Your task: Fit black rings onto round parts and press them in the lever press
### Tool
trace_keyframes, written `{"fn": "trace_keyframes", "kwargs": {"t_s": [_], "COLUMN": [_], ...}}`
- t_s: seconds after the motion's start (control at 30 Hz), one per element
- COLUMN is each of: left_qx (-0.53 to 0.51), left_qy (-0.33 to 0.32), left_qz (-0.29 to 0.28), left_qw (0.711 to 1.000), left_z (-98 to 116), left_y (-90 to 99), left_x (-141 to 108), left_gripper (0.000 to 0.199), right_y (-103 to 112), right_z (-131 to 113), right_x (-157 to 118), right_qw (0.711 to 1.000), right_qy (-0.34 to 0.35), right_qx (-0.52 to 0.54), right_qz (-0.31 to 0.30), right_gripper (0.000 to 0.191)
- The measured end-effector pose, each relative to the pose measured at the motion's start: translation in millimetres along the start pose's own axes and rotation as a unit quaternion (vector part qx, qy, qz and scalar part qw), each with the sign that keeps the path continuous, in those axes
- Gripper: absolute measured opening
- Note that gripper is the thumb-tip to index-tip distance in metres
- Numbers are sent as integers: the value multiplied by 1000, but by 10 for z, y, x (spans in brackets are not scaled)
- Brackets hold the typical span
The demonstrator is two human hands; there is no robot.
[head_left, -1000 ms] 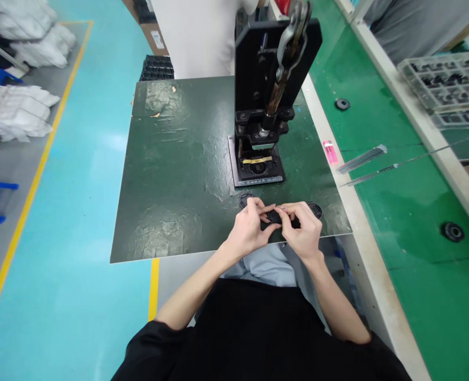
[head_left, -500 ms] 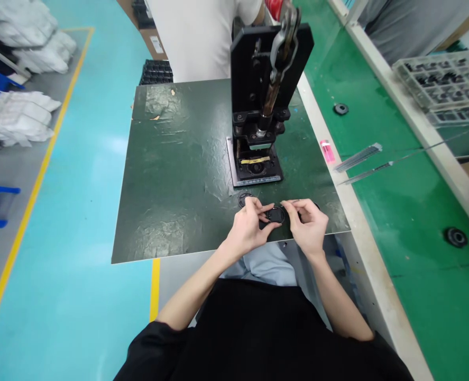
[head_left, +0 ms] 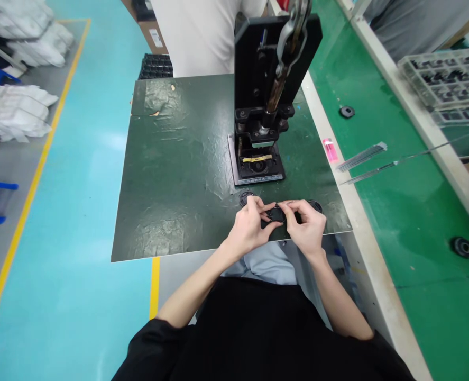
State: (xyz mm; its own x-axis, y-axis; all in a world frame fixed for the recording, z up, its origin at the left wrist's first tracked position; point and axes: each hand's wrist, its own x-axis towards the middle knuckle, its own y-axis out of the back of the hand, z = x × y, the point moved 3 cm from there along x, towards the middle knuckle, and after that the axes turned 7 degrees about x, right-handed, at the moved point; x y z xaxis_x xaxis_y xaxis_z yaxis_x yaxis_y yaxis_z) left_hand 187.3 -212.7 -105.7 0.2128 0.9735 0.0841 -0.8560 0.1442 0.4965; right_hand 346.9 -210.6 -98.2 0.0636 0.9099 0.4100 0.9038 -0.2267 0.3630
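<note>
Between thumb and fingers, my left hand (head_left: 252,225) grips a round black plastic part (head_left: 276,214) near the front edge of the dark green board. My right hand (head_left: 306,225) is closed in a pinch at the part's upper right rim; whether its fingertips hold some small piece is too small to tell. Another round black part (head_left: 246,198) lies just beyond my left fingers. A third round black disc (head_left: 315,206) shows partly behind my right hand. Farther back stands a black hand press (head_left: 258,132), with a yellow strip (head_left: 257,158) across its base.
The dark green board (head_left: 171,180) carries the press. On the green bench to the right lie thin metal rods (head_left: 363,156), a pink label (head_left: 330,150) and black rings (head_left: 462,247). A clear compartment box (head_left: 448,79) sits beyond. A person in white (head_left: 202,37) is behind the board.
My right fingertips have moved left onto the upper rim of the round part. The disc behind my right hand shows more. The view has shifted slightly.
</note>
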Motion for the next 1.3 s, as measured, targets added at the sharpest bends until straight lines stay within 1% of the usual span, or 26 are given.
{"fn": "trace_keyframes", "kwargs": {"t_s": [0.1,0.2,0.5,0.6,0.63,0.67,0.73,0.77,0.8,0.83,0.87,0.93,0.97,1.03,1.1,1.13,1.17,1.2,1.3], "left_qx": [-2,0,5,0,-3,-7,-12,-13,-11,-8,-4,4,10,36,75,93,102,108,111], "left_qy": [-5,-3,4,10,12,14,15,15,14,13,9,-7,-17,-32,-36,-38,-40,-39,-31], "left_qz": [0,0,2,-3,-4,-3,2,6,9,11,12,13,20,67,138,163,174,172,142], "left_qw": [1000,1000,1000,1000,1000,1000,1000,1000,1000,1000,1000,1000,1000,997,987,981,979,978,983], "left_z": [8,8,-13,-15,-17,-20,-26,-29,-31,-29,-22,8,28,54,43,21,-10,-49,-162], "left_y": [4,6,2,11,14,14,10,5,1,2,10,69,129,311,532,627,701,751,793], "left_x": [-1,0,-10,10,18,25,27,22,12,0,-11,-11,12,126,330,455,585,711,975], "left_gripper": [61,61,57,58,60,61,64,65,65,65,64,62,61,59,57,56,57,56,56], "right_y": [-12,-33,-57,-78,-69,-43,75,156,243,331,415,562,622,695,703,689,666,640,576], "right_z": [-120,-162,-130,-107,-104,-105,-129,-150,-173,-194,-206,-182,-150,-64,21,56,85,108,142], "right_x": [22,26,-1,9,21,34,50,49,41,29,13,-37,-70,-141,-198,-217,-228,-232,-206], "right_qw": [996,992,993,996,998,999,989,979,970,965,965,970,971,973,977,978,978,977,976], "right_qy": [74,106,98,72,54,34,12,14,23,36,48,52,47,27,-1,-17,-35,-51,-66], "right_qx": [-40,-58,-66,-39,-14,18,79,94,94,80,56,-6,-30,-48,-28,-13,1,14,35], "right_qz": [-13,-25,-28,-28,-12,20,128,182,223,246,251,239,233,224,213,209,206,204,207], "right_gripper": [22,21,23,24,23,22,18,16,14,13,14,21,24,28,26,24,23,22,22]}}
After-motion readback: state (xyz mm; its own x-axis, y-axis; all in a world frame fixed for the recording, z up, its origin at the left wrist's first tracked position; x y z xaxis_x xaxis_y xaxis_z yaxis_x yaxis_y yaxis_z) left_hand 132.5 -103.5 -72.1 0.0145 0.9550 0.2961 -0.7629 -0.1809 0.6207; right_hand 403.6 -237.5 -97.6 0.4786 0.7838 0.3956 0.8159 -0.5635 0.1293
